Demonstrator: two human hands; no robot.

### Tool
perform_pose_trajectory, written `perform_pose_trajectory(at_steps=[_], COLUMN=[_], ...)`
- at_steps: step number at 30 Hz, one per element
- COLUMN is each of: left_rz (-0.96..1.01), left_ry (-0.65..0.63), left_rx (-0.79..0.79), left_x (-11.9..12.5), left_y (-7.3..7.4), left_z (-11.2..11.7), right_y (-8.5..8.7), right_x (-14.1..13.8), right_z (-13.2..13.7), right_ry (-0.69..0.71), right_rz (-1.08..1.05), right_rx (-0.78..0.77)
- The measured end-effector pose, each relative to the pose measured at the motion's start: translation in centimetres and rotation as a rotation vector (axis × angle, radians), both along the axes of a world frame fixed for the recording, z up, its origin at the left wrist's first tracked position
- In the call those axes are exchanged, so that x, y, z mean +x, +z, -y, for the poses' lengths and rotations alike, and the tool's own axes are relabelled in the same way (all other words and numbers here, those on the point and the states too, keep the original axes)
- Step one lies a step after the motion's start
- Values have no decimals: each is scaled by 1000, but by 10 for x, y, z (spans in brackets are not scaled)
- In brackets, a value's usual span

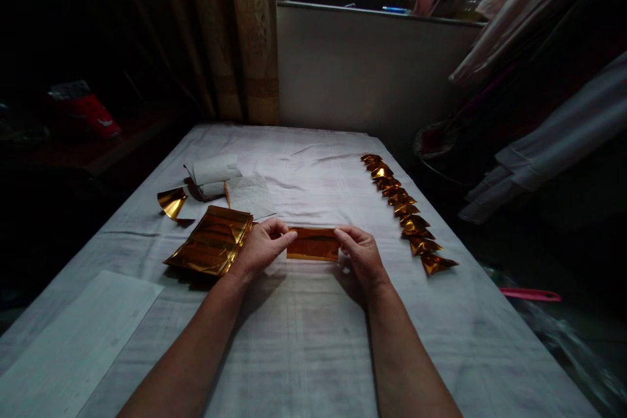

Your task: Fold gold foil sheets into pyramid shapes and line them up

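Between my two hands a rectangular piece of shiny gold foil paper (312,245) is stretched out, its long side running left to right. My left hand (262,246) pinches its left end between thumb and fingers. At the other end my right hand (361,252) grips the upper right corner the same way. Just left of my left hand lies a stack of gold foil sheets (209,241). Over on the right, a row of folded gold foil pieces (406,212) runs away from me along the table.
A white cloth (323,353) covers the table. Crumpled grey-white paper (213,173) and a curled gold strip (172,202) lie behind the stack. A white sheet (83,346) rests at front left. Clothes (548,144) hang at the right, near a pink handle (531,294).
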State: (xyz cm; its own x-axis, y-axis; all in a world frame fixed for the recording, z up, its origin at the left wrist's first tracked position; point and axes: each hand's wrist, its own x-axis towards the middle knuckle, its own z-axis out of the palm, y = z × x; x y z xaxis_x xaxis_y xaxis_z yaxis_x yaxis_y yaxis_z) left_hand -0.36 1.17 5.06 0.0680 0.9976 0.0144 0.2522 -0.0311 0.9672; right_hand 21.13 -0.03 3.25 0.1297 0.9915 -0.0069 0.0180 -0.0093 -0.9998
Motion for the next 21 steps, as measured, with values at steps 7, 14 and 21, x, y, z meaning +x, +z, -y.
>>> perform_pose_trajectory(at_steps=[7, 14, 21], left_rz=[37, 98, -207], left_ry=[14, 9, 39], left_rx=[-7, -74, -7], left_x=[2, -1, 1], left_y=[-2, -9, -18], left_z=[1, -4, -2], right_y=[-4, -10, -17], right_x=[-1, -4, -9], right_z=[2, 0, -2], right_ry=[11, 30, -27], right_rz=[-43, -29, 413], right_rx=[-67, -116, 8])
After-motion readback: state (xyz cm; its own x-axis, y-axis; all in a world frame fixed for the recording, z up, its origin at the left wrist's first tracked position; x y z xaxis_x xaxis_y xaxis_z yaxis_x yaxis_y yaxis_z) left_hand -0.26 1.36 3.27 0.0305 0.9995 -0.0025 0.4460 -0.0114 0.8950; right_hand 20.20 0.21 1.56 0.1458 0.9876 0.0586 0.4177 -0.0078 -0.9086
